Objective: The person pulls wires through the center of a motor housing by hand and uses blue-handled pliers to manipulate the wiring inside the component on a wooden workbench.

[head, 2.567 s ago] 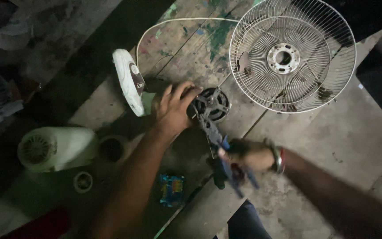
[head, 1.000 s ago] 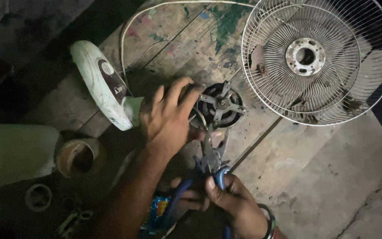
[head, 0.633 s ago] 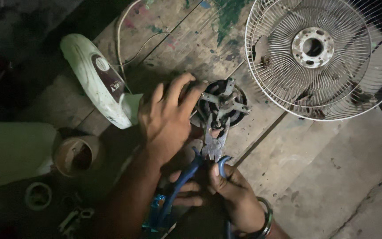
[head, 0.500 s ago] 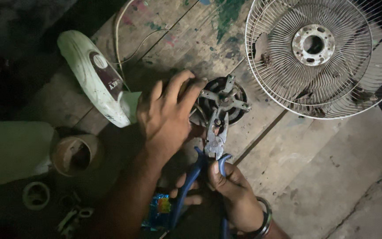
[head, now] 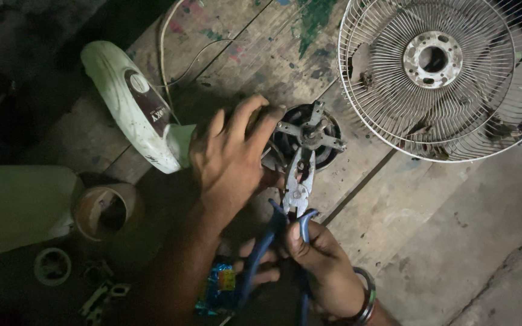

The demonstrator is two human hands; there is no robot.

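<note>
One fan motor point(head: 309, 136) was gripped by the left hand point(head: 234, 160), fingers point(head: 240, 118) curled over it; one pair of pliers point(head: 294, 199), jaws at the motor, was clasped in the right hand point(head: 321, 259).

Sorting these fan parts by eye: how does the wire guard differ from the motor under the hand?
The wire guard is wide, pale, open mesh lying untouched; the motor is small, dark and solid, steadied by the left hand while pliers in the right hand reach it. Both are round and lie on the wooden boards.
</note>
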